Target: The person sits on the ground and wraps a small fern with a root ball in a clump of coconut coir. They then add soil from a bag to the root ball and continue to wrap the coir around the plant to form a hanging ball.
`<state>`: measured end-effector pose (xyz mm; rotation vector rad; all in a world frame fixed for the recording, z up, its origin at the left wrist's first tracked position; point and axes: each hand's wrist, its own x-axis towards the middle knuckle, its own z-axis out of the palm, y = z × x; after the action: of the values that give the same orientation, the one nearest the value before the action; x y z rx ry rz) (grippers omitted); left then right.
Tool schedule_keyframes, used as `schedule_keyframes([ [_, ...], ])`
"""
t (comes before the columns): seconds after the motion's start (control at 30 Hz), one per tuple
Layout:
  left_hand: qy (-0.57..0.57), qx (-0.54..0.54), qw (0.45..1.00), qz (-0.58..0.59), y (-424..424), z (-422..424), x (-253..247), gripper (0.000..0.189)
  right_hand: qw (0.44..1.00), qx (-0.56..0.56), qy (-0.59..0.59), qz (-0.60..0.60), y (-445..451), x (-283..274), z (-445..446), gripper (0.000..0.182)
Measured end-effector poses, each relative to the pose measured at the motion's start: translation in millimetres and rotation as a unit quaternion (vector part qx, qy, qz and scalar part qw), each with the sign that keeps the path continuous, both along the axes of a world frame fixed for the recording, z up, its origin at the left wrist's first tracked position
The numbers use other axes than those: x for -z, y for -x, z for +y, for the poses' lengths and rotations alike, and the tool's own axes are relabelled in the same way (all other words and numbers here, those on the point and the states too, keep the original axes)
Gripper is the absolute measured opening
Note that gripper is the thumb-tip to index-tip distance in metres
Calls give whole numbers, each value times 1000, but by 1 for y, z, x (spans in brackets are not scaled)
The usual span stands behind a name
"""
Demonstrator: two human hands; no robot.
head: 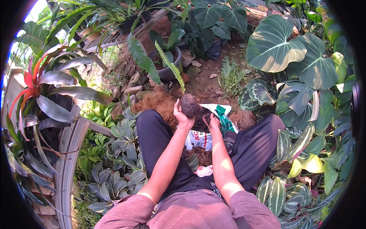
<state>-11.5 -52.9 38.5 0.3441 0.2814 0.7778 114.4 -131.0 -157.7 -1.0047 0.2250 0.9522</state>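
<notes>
A rounded ball of dark soil (190,105) rests in my left hand (183,116), whose fingers curl round its left side. A single green fern frond (171,67) rises from the top of the ball. My right hand (212,123) is lower and to the right, at the dark loose soil (200,124) on a white and green plastic sack (197,140). Its fingers are partly curled and look soil-stained; whether they hold any soil cannot be told. The sack bears printed writing and lies between my legs.
Brown coir fibre (157,105) lies beyond my left knee, near several stones (133,90). A potted plant in a grey pot (168,71) stands ahead. Broad-leaved plants (274,45) crowd the right; a metal rail (68,160) and a red bromeliad (31,83) are at left.
</notes>
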Motion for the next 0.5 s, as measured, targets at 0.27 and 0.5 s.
schedule_keyframes([
  [0.27,-2,25,999,-26,9,3,-7,63,999,-21,3,41,12,-39,4,44],
  [0.5,26,61,996,-54,0,-4,-13,64,999,2,-42,34,-6,4,0,38],
])
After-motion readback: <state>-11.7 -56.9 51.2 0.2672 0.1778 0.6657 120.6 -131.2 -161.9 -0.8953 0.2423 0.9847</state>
